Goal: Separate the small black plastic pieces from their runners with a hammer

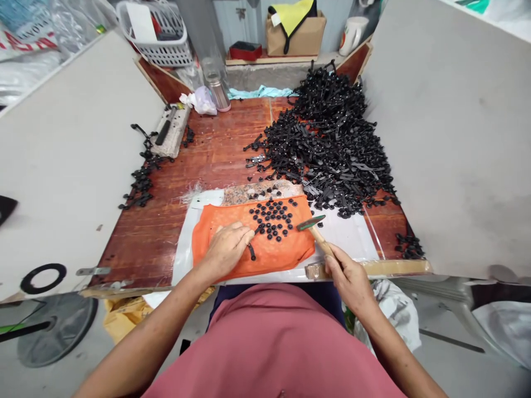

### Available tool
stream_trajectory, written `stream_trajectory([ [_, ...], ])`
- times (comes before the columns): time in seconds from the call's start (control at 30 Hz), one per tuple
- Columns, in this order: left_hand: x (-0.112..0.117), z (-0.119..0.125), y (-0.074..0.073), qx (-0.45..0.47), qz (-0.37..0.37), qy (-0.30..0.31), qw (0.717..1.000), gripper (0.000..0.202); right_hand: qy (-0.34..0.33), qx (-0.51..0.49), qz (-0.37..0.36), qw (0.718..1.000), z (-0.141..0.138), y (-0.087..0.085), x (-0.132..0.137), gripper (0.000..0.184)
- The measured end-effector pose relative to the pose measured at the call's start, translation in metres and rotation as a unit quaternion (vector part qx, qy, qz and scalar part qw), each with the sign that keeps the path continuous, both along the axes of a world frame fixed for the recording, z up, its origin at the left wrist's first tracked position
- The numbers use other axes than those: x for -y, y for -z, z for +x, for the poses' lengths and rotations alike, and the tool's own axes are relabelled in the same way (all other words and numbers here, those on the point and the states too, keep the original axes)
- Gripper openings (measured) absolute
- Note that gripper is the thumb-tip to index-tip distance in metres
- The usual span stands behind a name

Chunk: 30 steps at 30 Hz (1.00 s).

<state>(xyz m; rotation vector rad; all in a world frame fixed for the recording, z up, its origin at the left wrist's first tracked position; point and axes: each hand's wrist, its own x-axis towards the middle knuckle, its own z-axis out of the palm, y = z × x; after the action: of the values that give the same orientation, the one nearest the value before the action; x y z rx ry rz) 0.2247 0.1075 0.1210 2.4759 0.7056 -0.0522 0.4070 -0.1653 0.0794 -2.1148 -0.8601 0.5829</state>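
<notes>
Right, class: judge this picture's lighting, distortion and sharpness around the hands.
Head view: soft, even light, only faint shadows; wide-lens bending bows the grey side board; left hand on the orange cloth and right hand gripping the hammer look sharp, no motion blur.

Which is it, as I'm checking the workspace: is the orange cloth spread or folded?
Spread: the orange cloth lies flat on the table, black parts scattered across it.

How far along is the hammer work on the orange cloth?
A small batch of black pieces lies off to the left, possibly finished. In hand: the left hand holds a strip on the orange cloth; the right hand holds the hammer. The big pile looks untouched.
</notes>
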Motion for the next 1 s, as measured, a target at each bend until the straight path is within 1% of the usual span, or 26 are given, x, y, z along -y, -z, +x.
stream_trajectory([
  [0.2, 0.003, 0.001, -0.002, -0.037, 0.022, 0.001, 0.999, 0.043, -0.010, 0.044, -0.025, 0.999, -0.001, 0.001, -0.004, 0.043],
  [0.33, 0.004, 0.001, 0.000, -0.051, 0.036, 0.002, 0.998, 0.045, -0.014, 0.047, -0.020, 0.999, 0.001, 0.003, -0.002, 0.045],
  [0.4, 0.005, 0.002, -0.002, -0.056, 0.042, 0.008, 0.998, 0.047, -0.017, 0.058, -0.019, 0.998, 0.002, 0.001, -0.003, 0.045],
  [0.47, 0.006, 0.003, -0.005, -0.064, 0.054, 0.017, 0.996, 0.048, -0.020, 0.087, -0.019, 0.996, 0.002, -0.005, -0.006, 0.045],
  [0.53, 0.006, 0.005, -0.009, -0.074, 0.068, 0.021, 0.995, 0.048, -0.032, 0.126, -0.014, 0.991, 0.002, -0.015, -0.012, 0.044],
  [0.63, 0.006, 0.007, -0.012, -0.086, 0.076, 0.027, 0.993, 0.047, -0.078, 0.170, -0.003, 0.982, 0.000, -0.032, -0.025, 0.043],
  [0.73, 0.006, 0.006, -0.010, -0.083, 0.073, 0.028, 0.993, 0.047, -0.122, 0.201, 0.018, 0.972, -0.006, -0.045, -0.039, 0.046],
  [0.83, 0.005, 0.003, -0.004, -0.065, 0.077, 0.026, 0.995, 0.048, -0.135, 0.237, 0.030, 0.961, -0.012, -0.051, -0.052, 0.051],
  [0.87, 0.005, 0.002, -0.002, -0.059, 0.079, 0.028, 0.995, 0.048, -0.144, 0.253, 0.017, 0.956, -0.015, -0.051, -0.056, 0.051],
  [0.97, 0.005, 0.001, 0.001, -0.050, 0.077, 0.029, 0.995, 0.048, -0.186, 0.301, -0.059, 0.933, -0.019, -0.050, -0.064, 0.053],
  [1.0, 0.005, 0.000, 0.001, -0.051, 0.075, 0.028, 0.995, 0.048, -0.193, 0.312, -0.073, 0.928, -0.020, -0.050, -0.066, 0.053],
])
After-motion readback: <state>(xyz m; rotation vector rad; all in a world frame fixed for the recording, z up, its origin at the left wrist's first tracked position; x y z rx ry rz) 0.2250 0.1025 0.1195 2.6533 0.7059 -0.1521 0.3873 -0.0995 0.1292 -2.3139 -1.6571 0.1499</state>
